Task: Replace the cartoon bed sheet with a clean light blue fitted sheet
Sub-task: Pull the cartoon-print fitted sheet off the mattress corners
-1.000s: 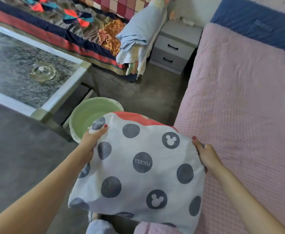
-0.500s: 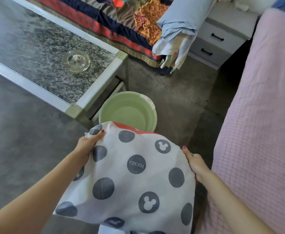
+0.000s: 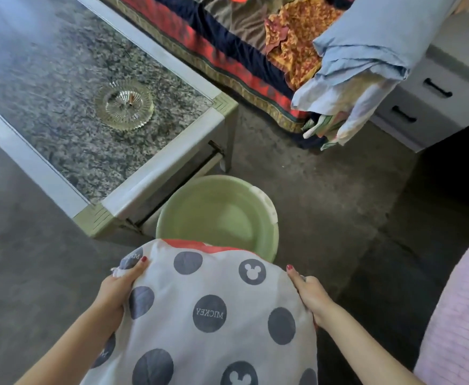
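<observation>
A bundled cartoon bed sheet [image 3: 211, 315], white with grey Mickey dots and a red edge, fills the lower middle of the head view. My left hand [image 3: 118, 290] grips its left side and my right hand [image 3: 309, 294] grips its right side, holding it in the air just short of a green basin [image 3: 266, 215] on the floor. A folded light blue sheet [image 3: 377, 31] lies on the far patterned bed at the top right. The mattress with its pink quilted cover [image 3: 461, 315] shows at the right edge.
A low table with a speckled stone top [image 3: 47, 87] stands at the left, with a glass dish [image 3: 124, 104] on it. A grey bedside drawer unit [image 3: 427, 107] is at the top right. Grey concrete floor [image 3: 325, 204] lies between the beds.
I have turned left, away from the pink mattress, and carried the cartoon sheet bundle closer to the green basin. Both hands keep the same grip.
</observation>
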